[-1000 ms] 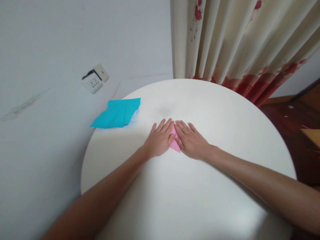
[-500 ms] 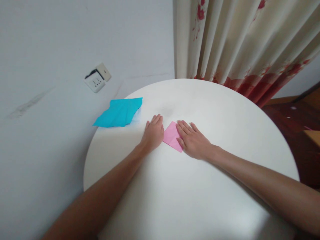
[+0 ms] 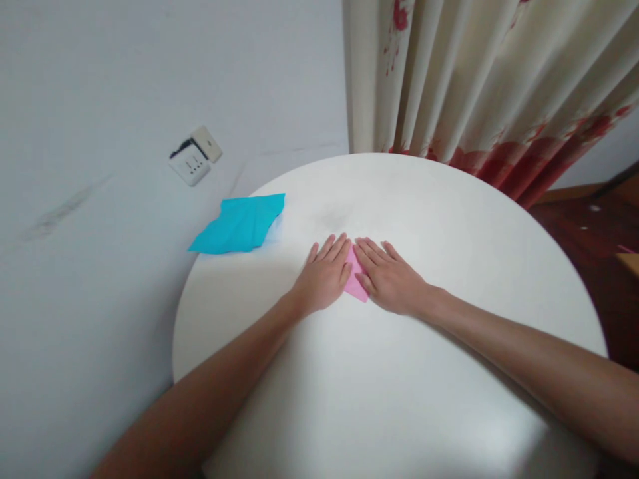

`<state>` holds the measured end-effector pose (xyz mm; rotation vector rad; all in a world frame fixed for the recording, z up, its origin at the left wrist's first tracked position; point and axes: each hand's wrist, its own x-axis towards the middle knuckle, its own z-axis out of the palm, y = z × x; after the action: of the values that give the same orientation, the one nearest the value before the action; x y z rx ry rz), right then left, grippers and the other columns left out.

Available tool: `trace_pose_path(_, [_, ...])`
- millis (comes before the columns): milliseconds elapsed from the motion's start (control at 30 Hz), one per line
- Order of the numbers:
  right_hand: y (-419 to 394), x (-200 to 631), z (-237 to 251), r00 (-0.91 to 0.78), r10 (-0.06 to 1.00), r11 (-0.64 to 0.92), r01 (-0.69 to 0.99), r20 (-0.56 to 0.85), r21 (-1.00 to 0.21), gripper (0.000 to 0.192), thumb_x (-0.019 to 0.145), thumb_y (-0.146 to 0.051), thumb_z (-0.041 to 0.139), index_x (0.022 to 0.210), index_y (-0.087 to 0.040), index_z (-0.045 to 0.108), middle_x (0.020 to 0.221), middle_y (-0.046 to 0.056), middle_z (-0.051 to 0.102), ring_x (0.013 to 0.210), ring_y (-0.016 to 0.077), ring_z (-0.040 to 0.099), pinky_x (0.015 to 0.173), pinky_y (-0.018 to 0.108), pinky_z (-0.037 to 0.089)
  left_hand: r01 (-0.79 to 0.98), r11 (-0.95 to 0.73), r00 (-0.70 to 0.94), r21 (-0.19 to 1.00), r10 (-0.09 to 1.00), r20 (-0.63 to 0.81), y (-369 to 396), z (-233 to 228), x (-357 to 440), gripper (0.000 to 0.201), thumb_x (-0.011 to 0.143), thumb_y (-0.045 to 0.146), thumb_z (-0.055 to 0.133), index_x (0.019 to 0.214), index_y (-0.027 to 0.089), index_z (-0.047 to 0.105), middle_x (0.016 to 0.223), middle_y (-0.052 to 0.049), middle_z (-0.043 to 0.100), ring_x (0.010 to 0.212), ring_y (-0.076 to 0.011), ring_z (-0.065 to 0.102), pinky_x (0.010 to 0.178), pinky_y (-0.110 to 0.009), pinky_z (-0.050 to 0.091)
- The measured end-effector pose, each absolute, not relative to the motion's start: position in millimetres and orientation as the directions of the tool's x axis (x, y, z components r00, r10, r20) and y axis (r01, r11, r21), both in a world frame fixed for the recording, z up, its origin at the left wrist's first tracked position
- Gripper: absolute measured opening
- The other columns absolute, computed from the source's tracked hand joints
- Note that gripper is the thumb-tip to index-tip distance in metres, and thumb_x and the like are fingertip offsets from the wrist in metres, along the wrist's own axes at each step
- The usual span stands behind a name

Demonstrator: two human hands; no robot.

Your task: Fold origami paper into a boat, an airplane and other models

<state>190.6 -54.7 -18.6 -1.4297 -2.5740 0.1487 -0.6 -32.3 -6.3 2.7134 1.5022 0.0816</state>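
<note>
A small folded pink paper lies flat near the middle of a round white table. My left hand rests palm down on the paper's left part, fingers stretched and close together. My right hand presses flat on its right part. The two hands almost touch, so only a narrow pink strip shows between them. Neither hand grips the paper; both lie on top of it.
A folded cyan paper sits at the table's far left edge, overhanging it. Behind stands a white wall with a socket plate. A cream curtain with red flowers hangs at the back right. Dark wooden floor shows on the right.
Half a second ago my left hand was off to the left, leaving the pink paper exposed. It has slid back right onto the paper, next to my right hand, which has stayed put.
</note>
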Motion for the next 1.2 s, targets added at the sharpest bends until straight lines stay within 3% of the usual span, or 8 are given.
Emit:
trace_pose_path(333, [-56,190,-18,-0.510,0.852,0.524,0.833,0.118,-0.178,0.065,0.106,-0.043,0.020,0.158,-0.004,0.027,0.165,0.018,0.023,0.155,0.0274,0.018,0.125,0.054,0.017,0.886,-0.450,0.445,0.113,0.893,0.069,-30,-10,-3,0.058,0.105,0.038,0.033,0.157,0.013,0.032,0.166,-0.014,0.025,0.154,-0.0335,0.021,0.123,-0.059,0.022])
trace_pose_path(500, [-55,191,-17,-0.493,0.864,0.504,0.847,0.108,-0.166,0.065,0.106,-0.041,0.021,0.158,-0.003,0.026,0.165,0.018,0.023,0.155,0.0286,0.019,0.125,0.055,0.017,0.876,-0.419,0.409,0.239,0.908,0.091,-24,-10,-4,0.053,0.106,0.032,0.027,0.155,0.013,0.034,0.164,-0.015,0.032,0.154,-0.0299,0.025,0.122,-0.057,0.023])
trace_pose_path(633, [-53,196,-15,-0.452,0.887,0.461,0.873,0.089,-0.157,0.066,0.105,-0.040,0.023,0.158,-0.001,0.025,0.166,0.019,0.022,0.154,0.0301,0.019,0.124,0.055,0.017,0.767,-0.529,0.501,0.364,0.847,0.176,-21,-4,-3,0.050,0.104,0.024,0.029,0.153,0.014,0.040,0.161,-0.012,0.039,0.152,-0.0234,0.029,0.123,-0.048,0.027])
trace_pose_path(800, [-47,204,-16,-0.434,0.897,0.441,0.882,0.082,-0.165,0.066,0.105,-0.042,0.022,0.159,-0.002,0.024,0.166,0.018,0.022,0.154,0.0299,0.019,0.124,0.055,0.019,0.616,-0.677,0.660,0.403,0.722,0.206,-23,-4,-3,0.046,0.104,0.023,0.035,0.147,0.018,0.050,0.156,-0.008,0.048,0.149,-0.0177,0.037,0.124,-0.041,0.029])
trace_pose_path(1067, [-45,206,-15,-0.440,0.895,0.445,0.874,0.069,-0.197,0.067,0.105,-0.044,0.023,0.158,-0.003,0.025,0.166,0.019,0.023,0.154,0.0300,0.020,0.124,0.054,0.020,0.603,-0.697,0.732,0.388,0.677,0.080,-26,1,-3,0.043,0.106,0.028,0.036,0.146,0.024,0.052,0.156,-0.007,0.047,0.148,-0.0193,0.038,0.125,-0.049,0.020])
trace_pose_path(1200, [-45,206,-15,-0.439,0.895,0.445,0.871,0.077,-0.207,0.066,0.105,-0.044,0.023,0.159,-0.005,0.026,0.166,0.018,0.024,0.154,0.0296,0.020,0.124,0.054,0.020,0.598,-0.696,0.736,0.397,0.674,0.072,-27,1,-5,0.045,0.105,0.030,0.038,0.149,0.026,0.049,0.159,-0.006,0.043,0.150,-0.0187,0.034,0.125,-0.046,0.022])
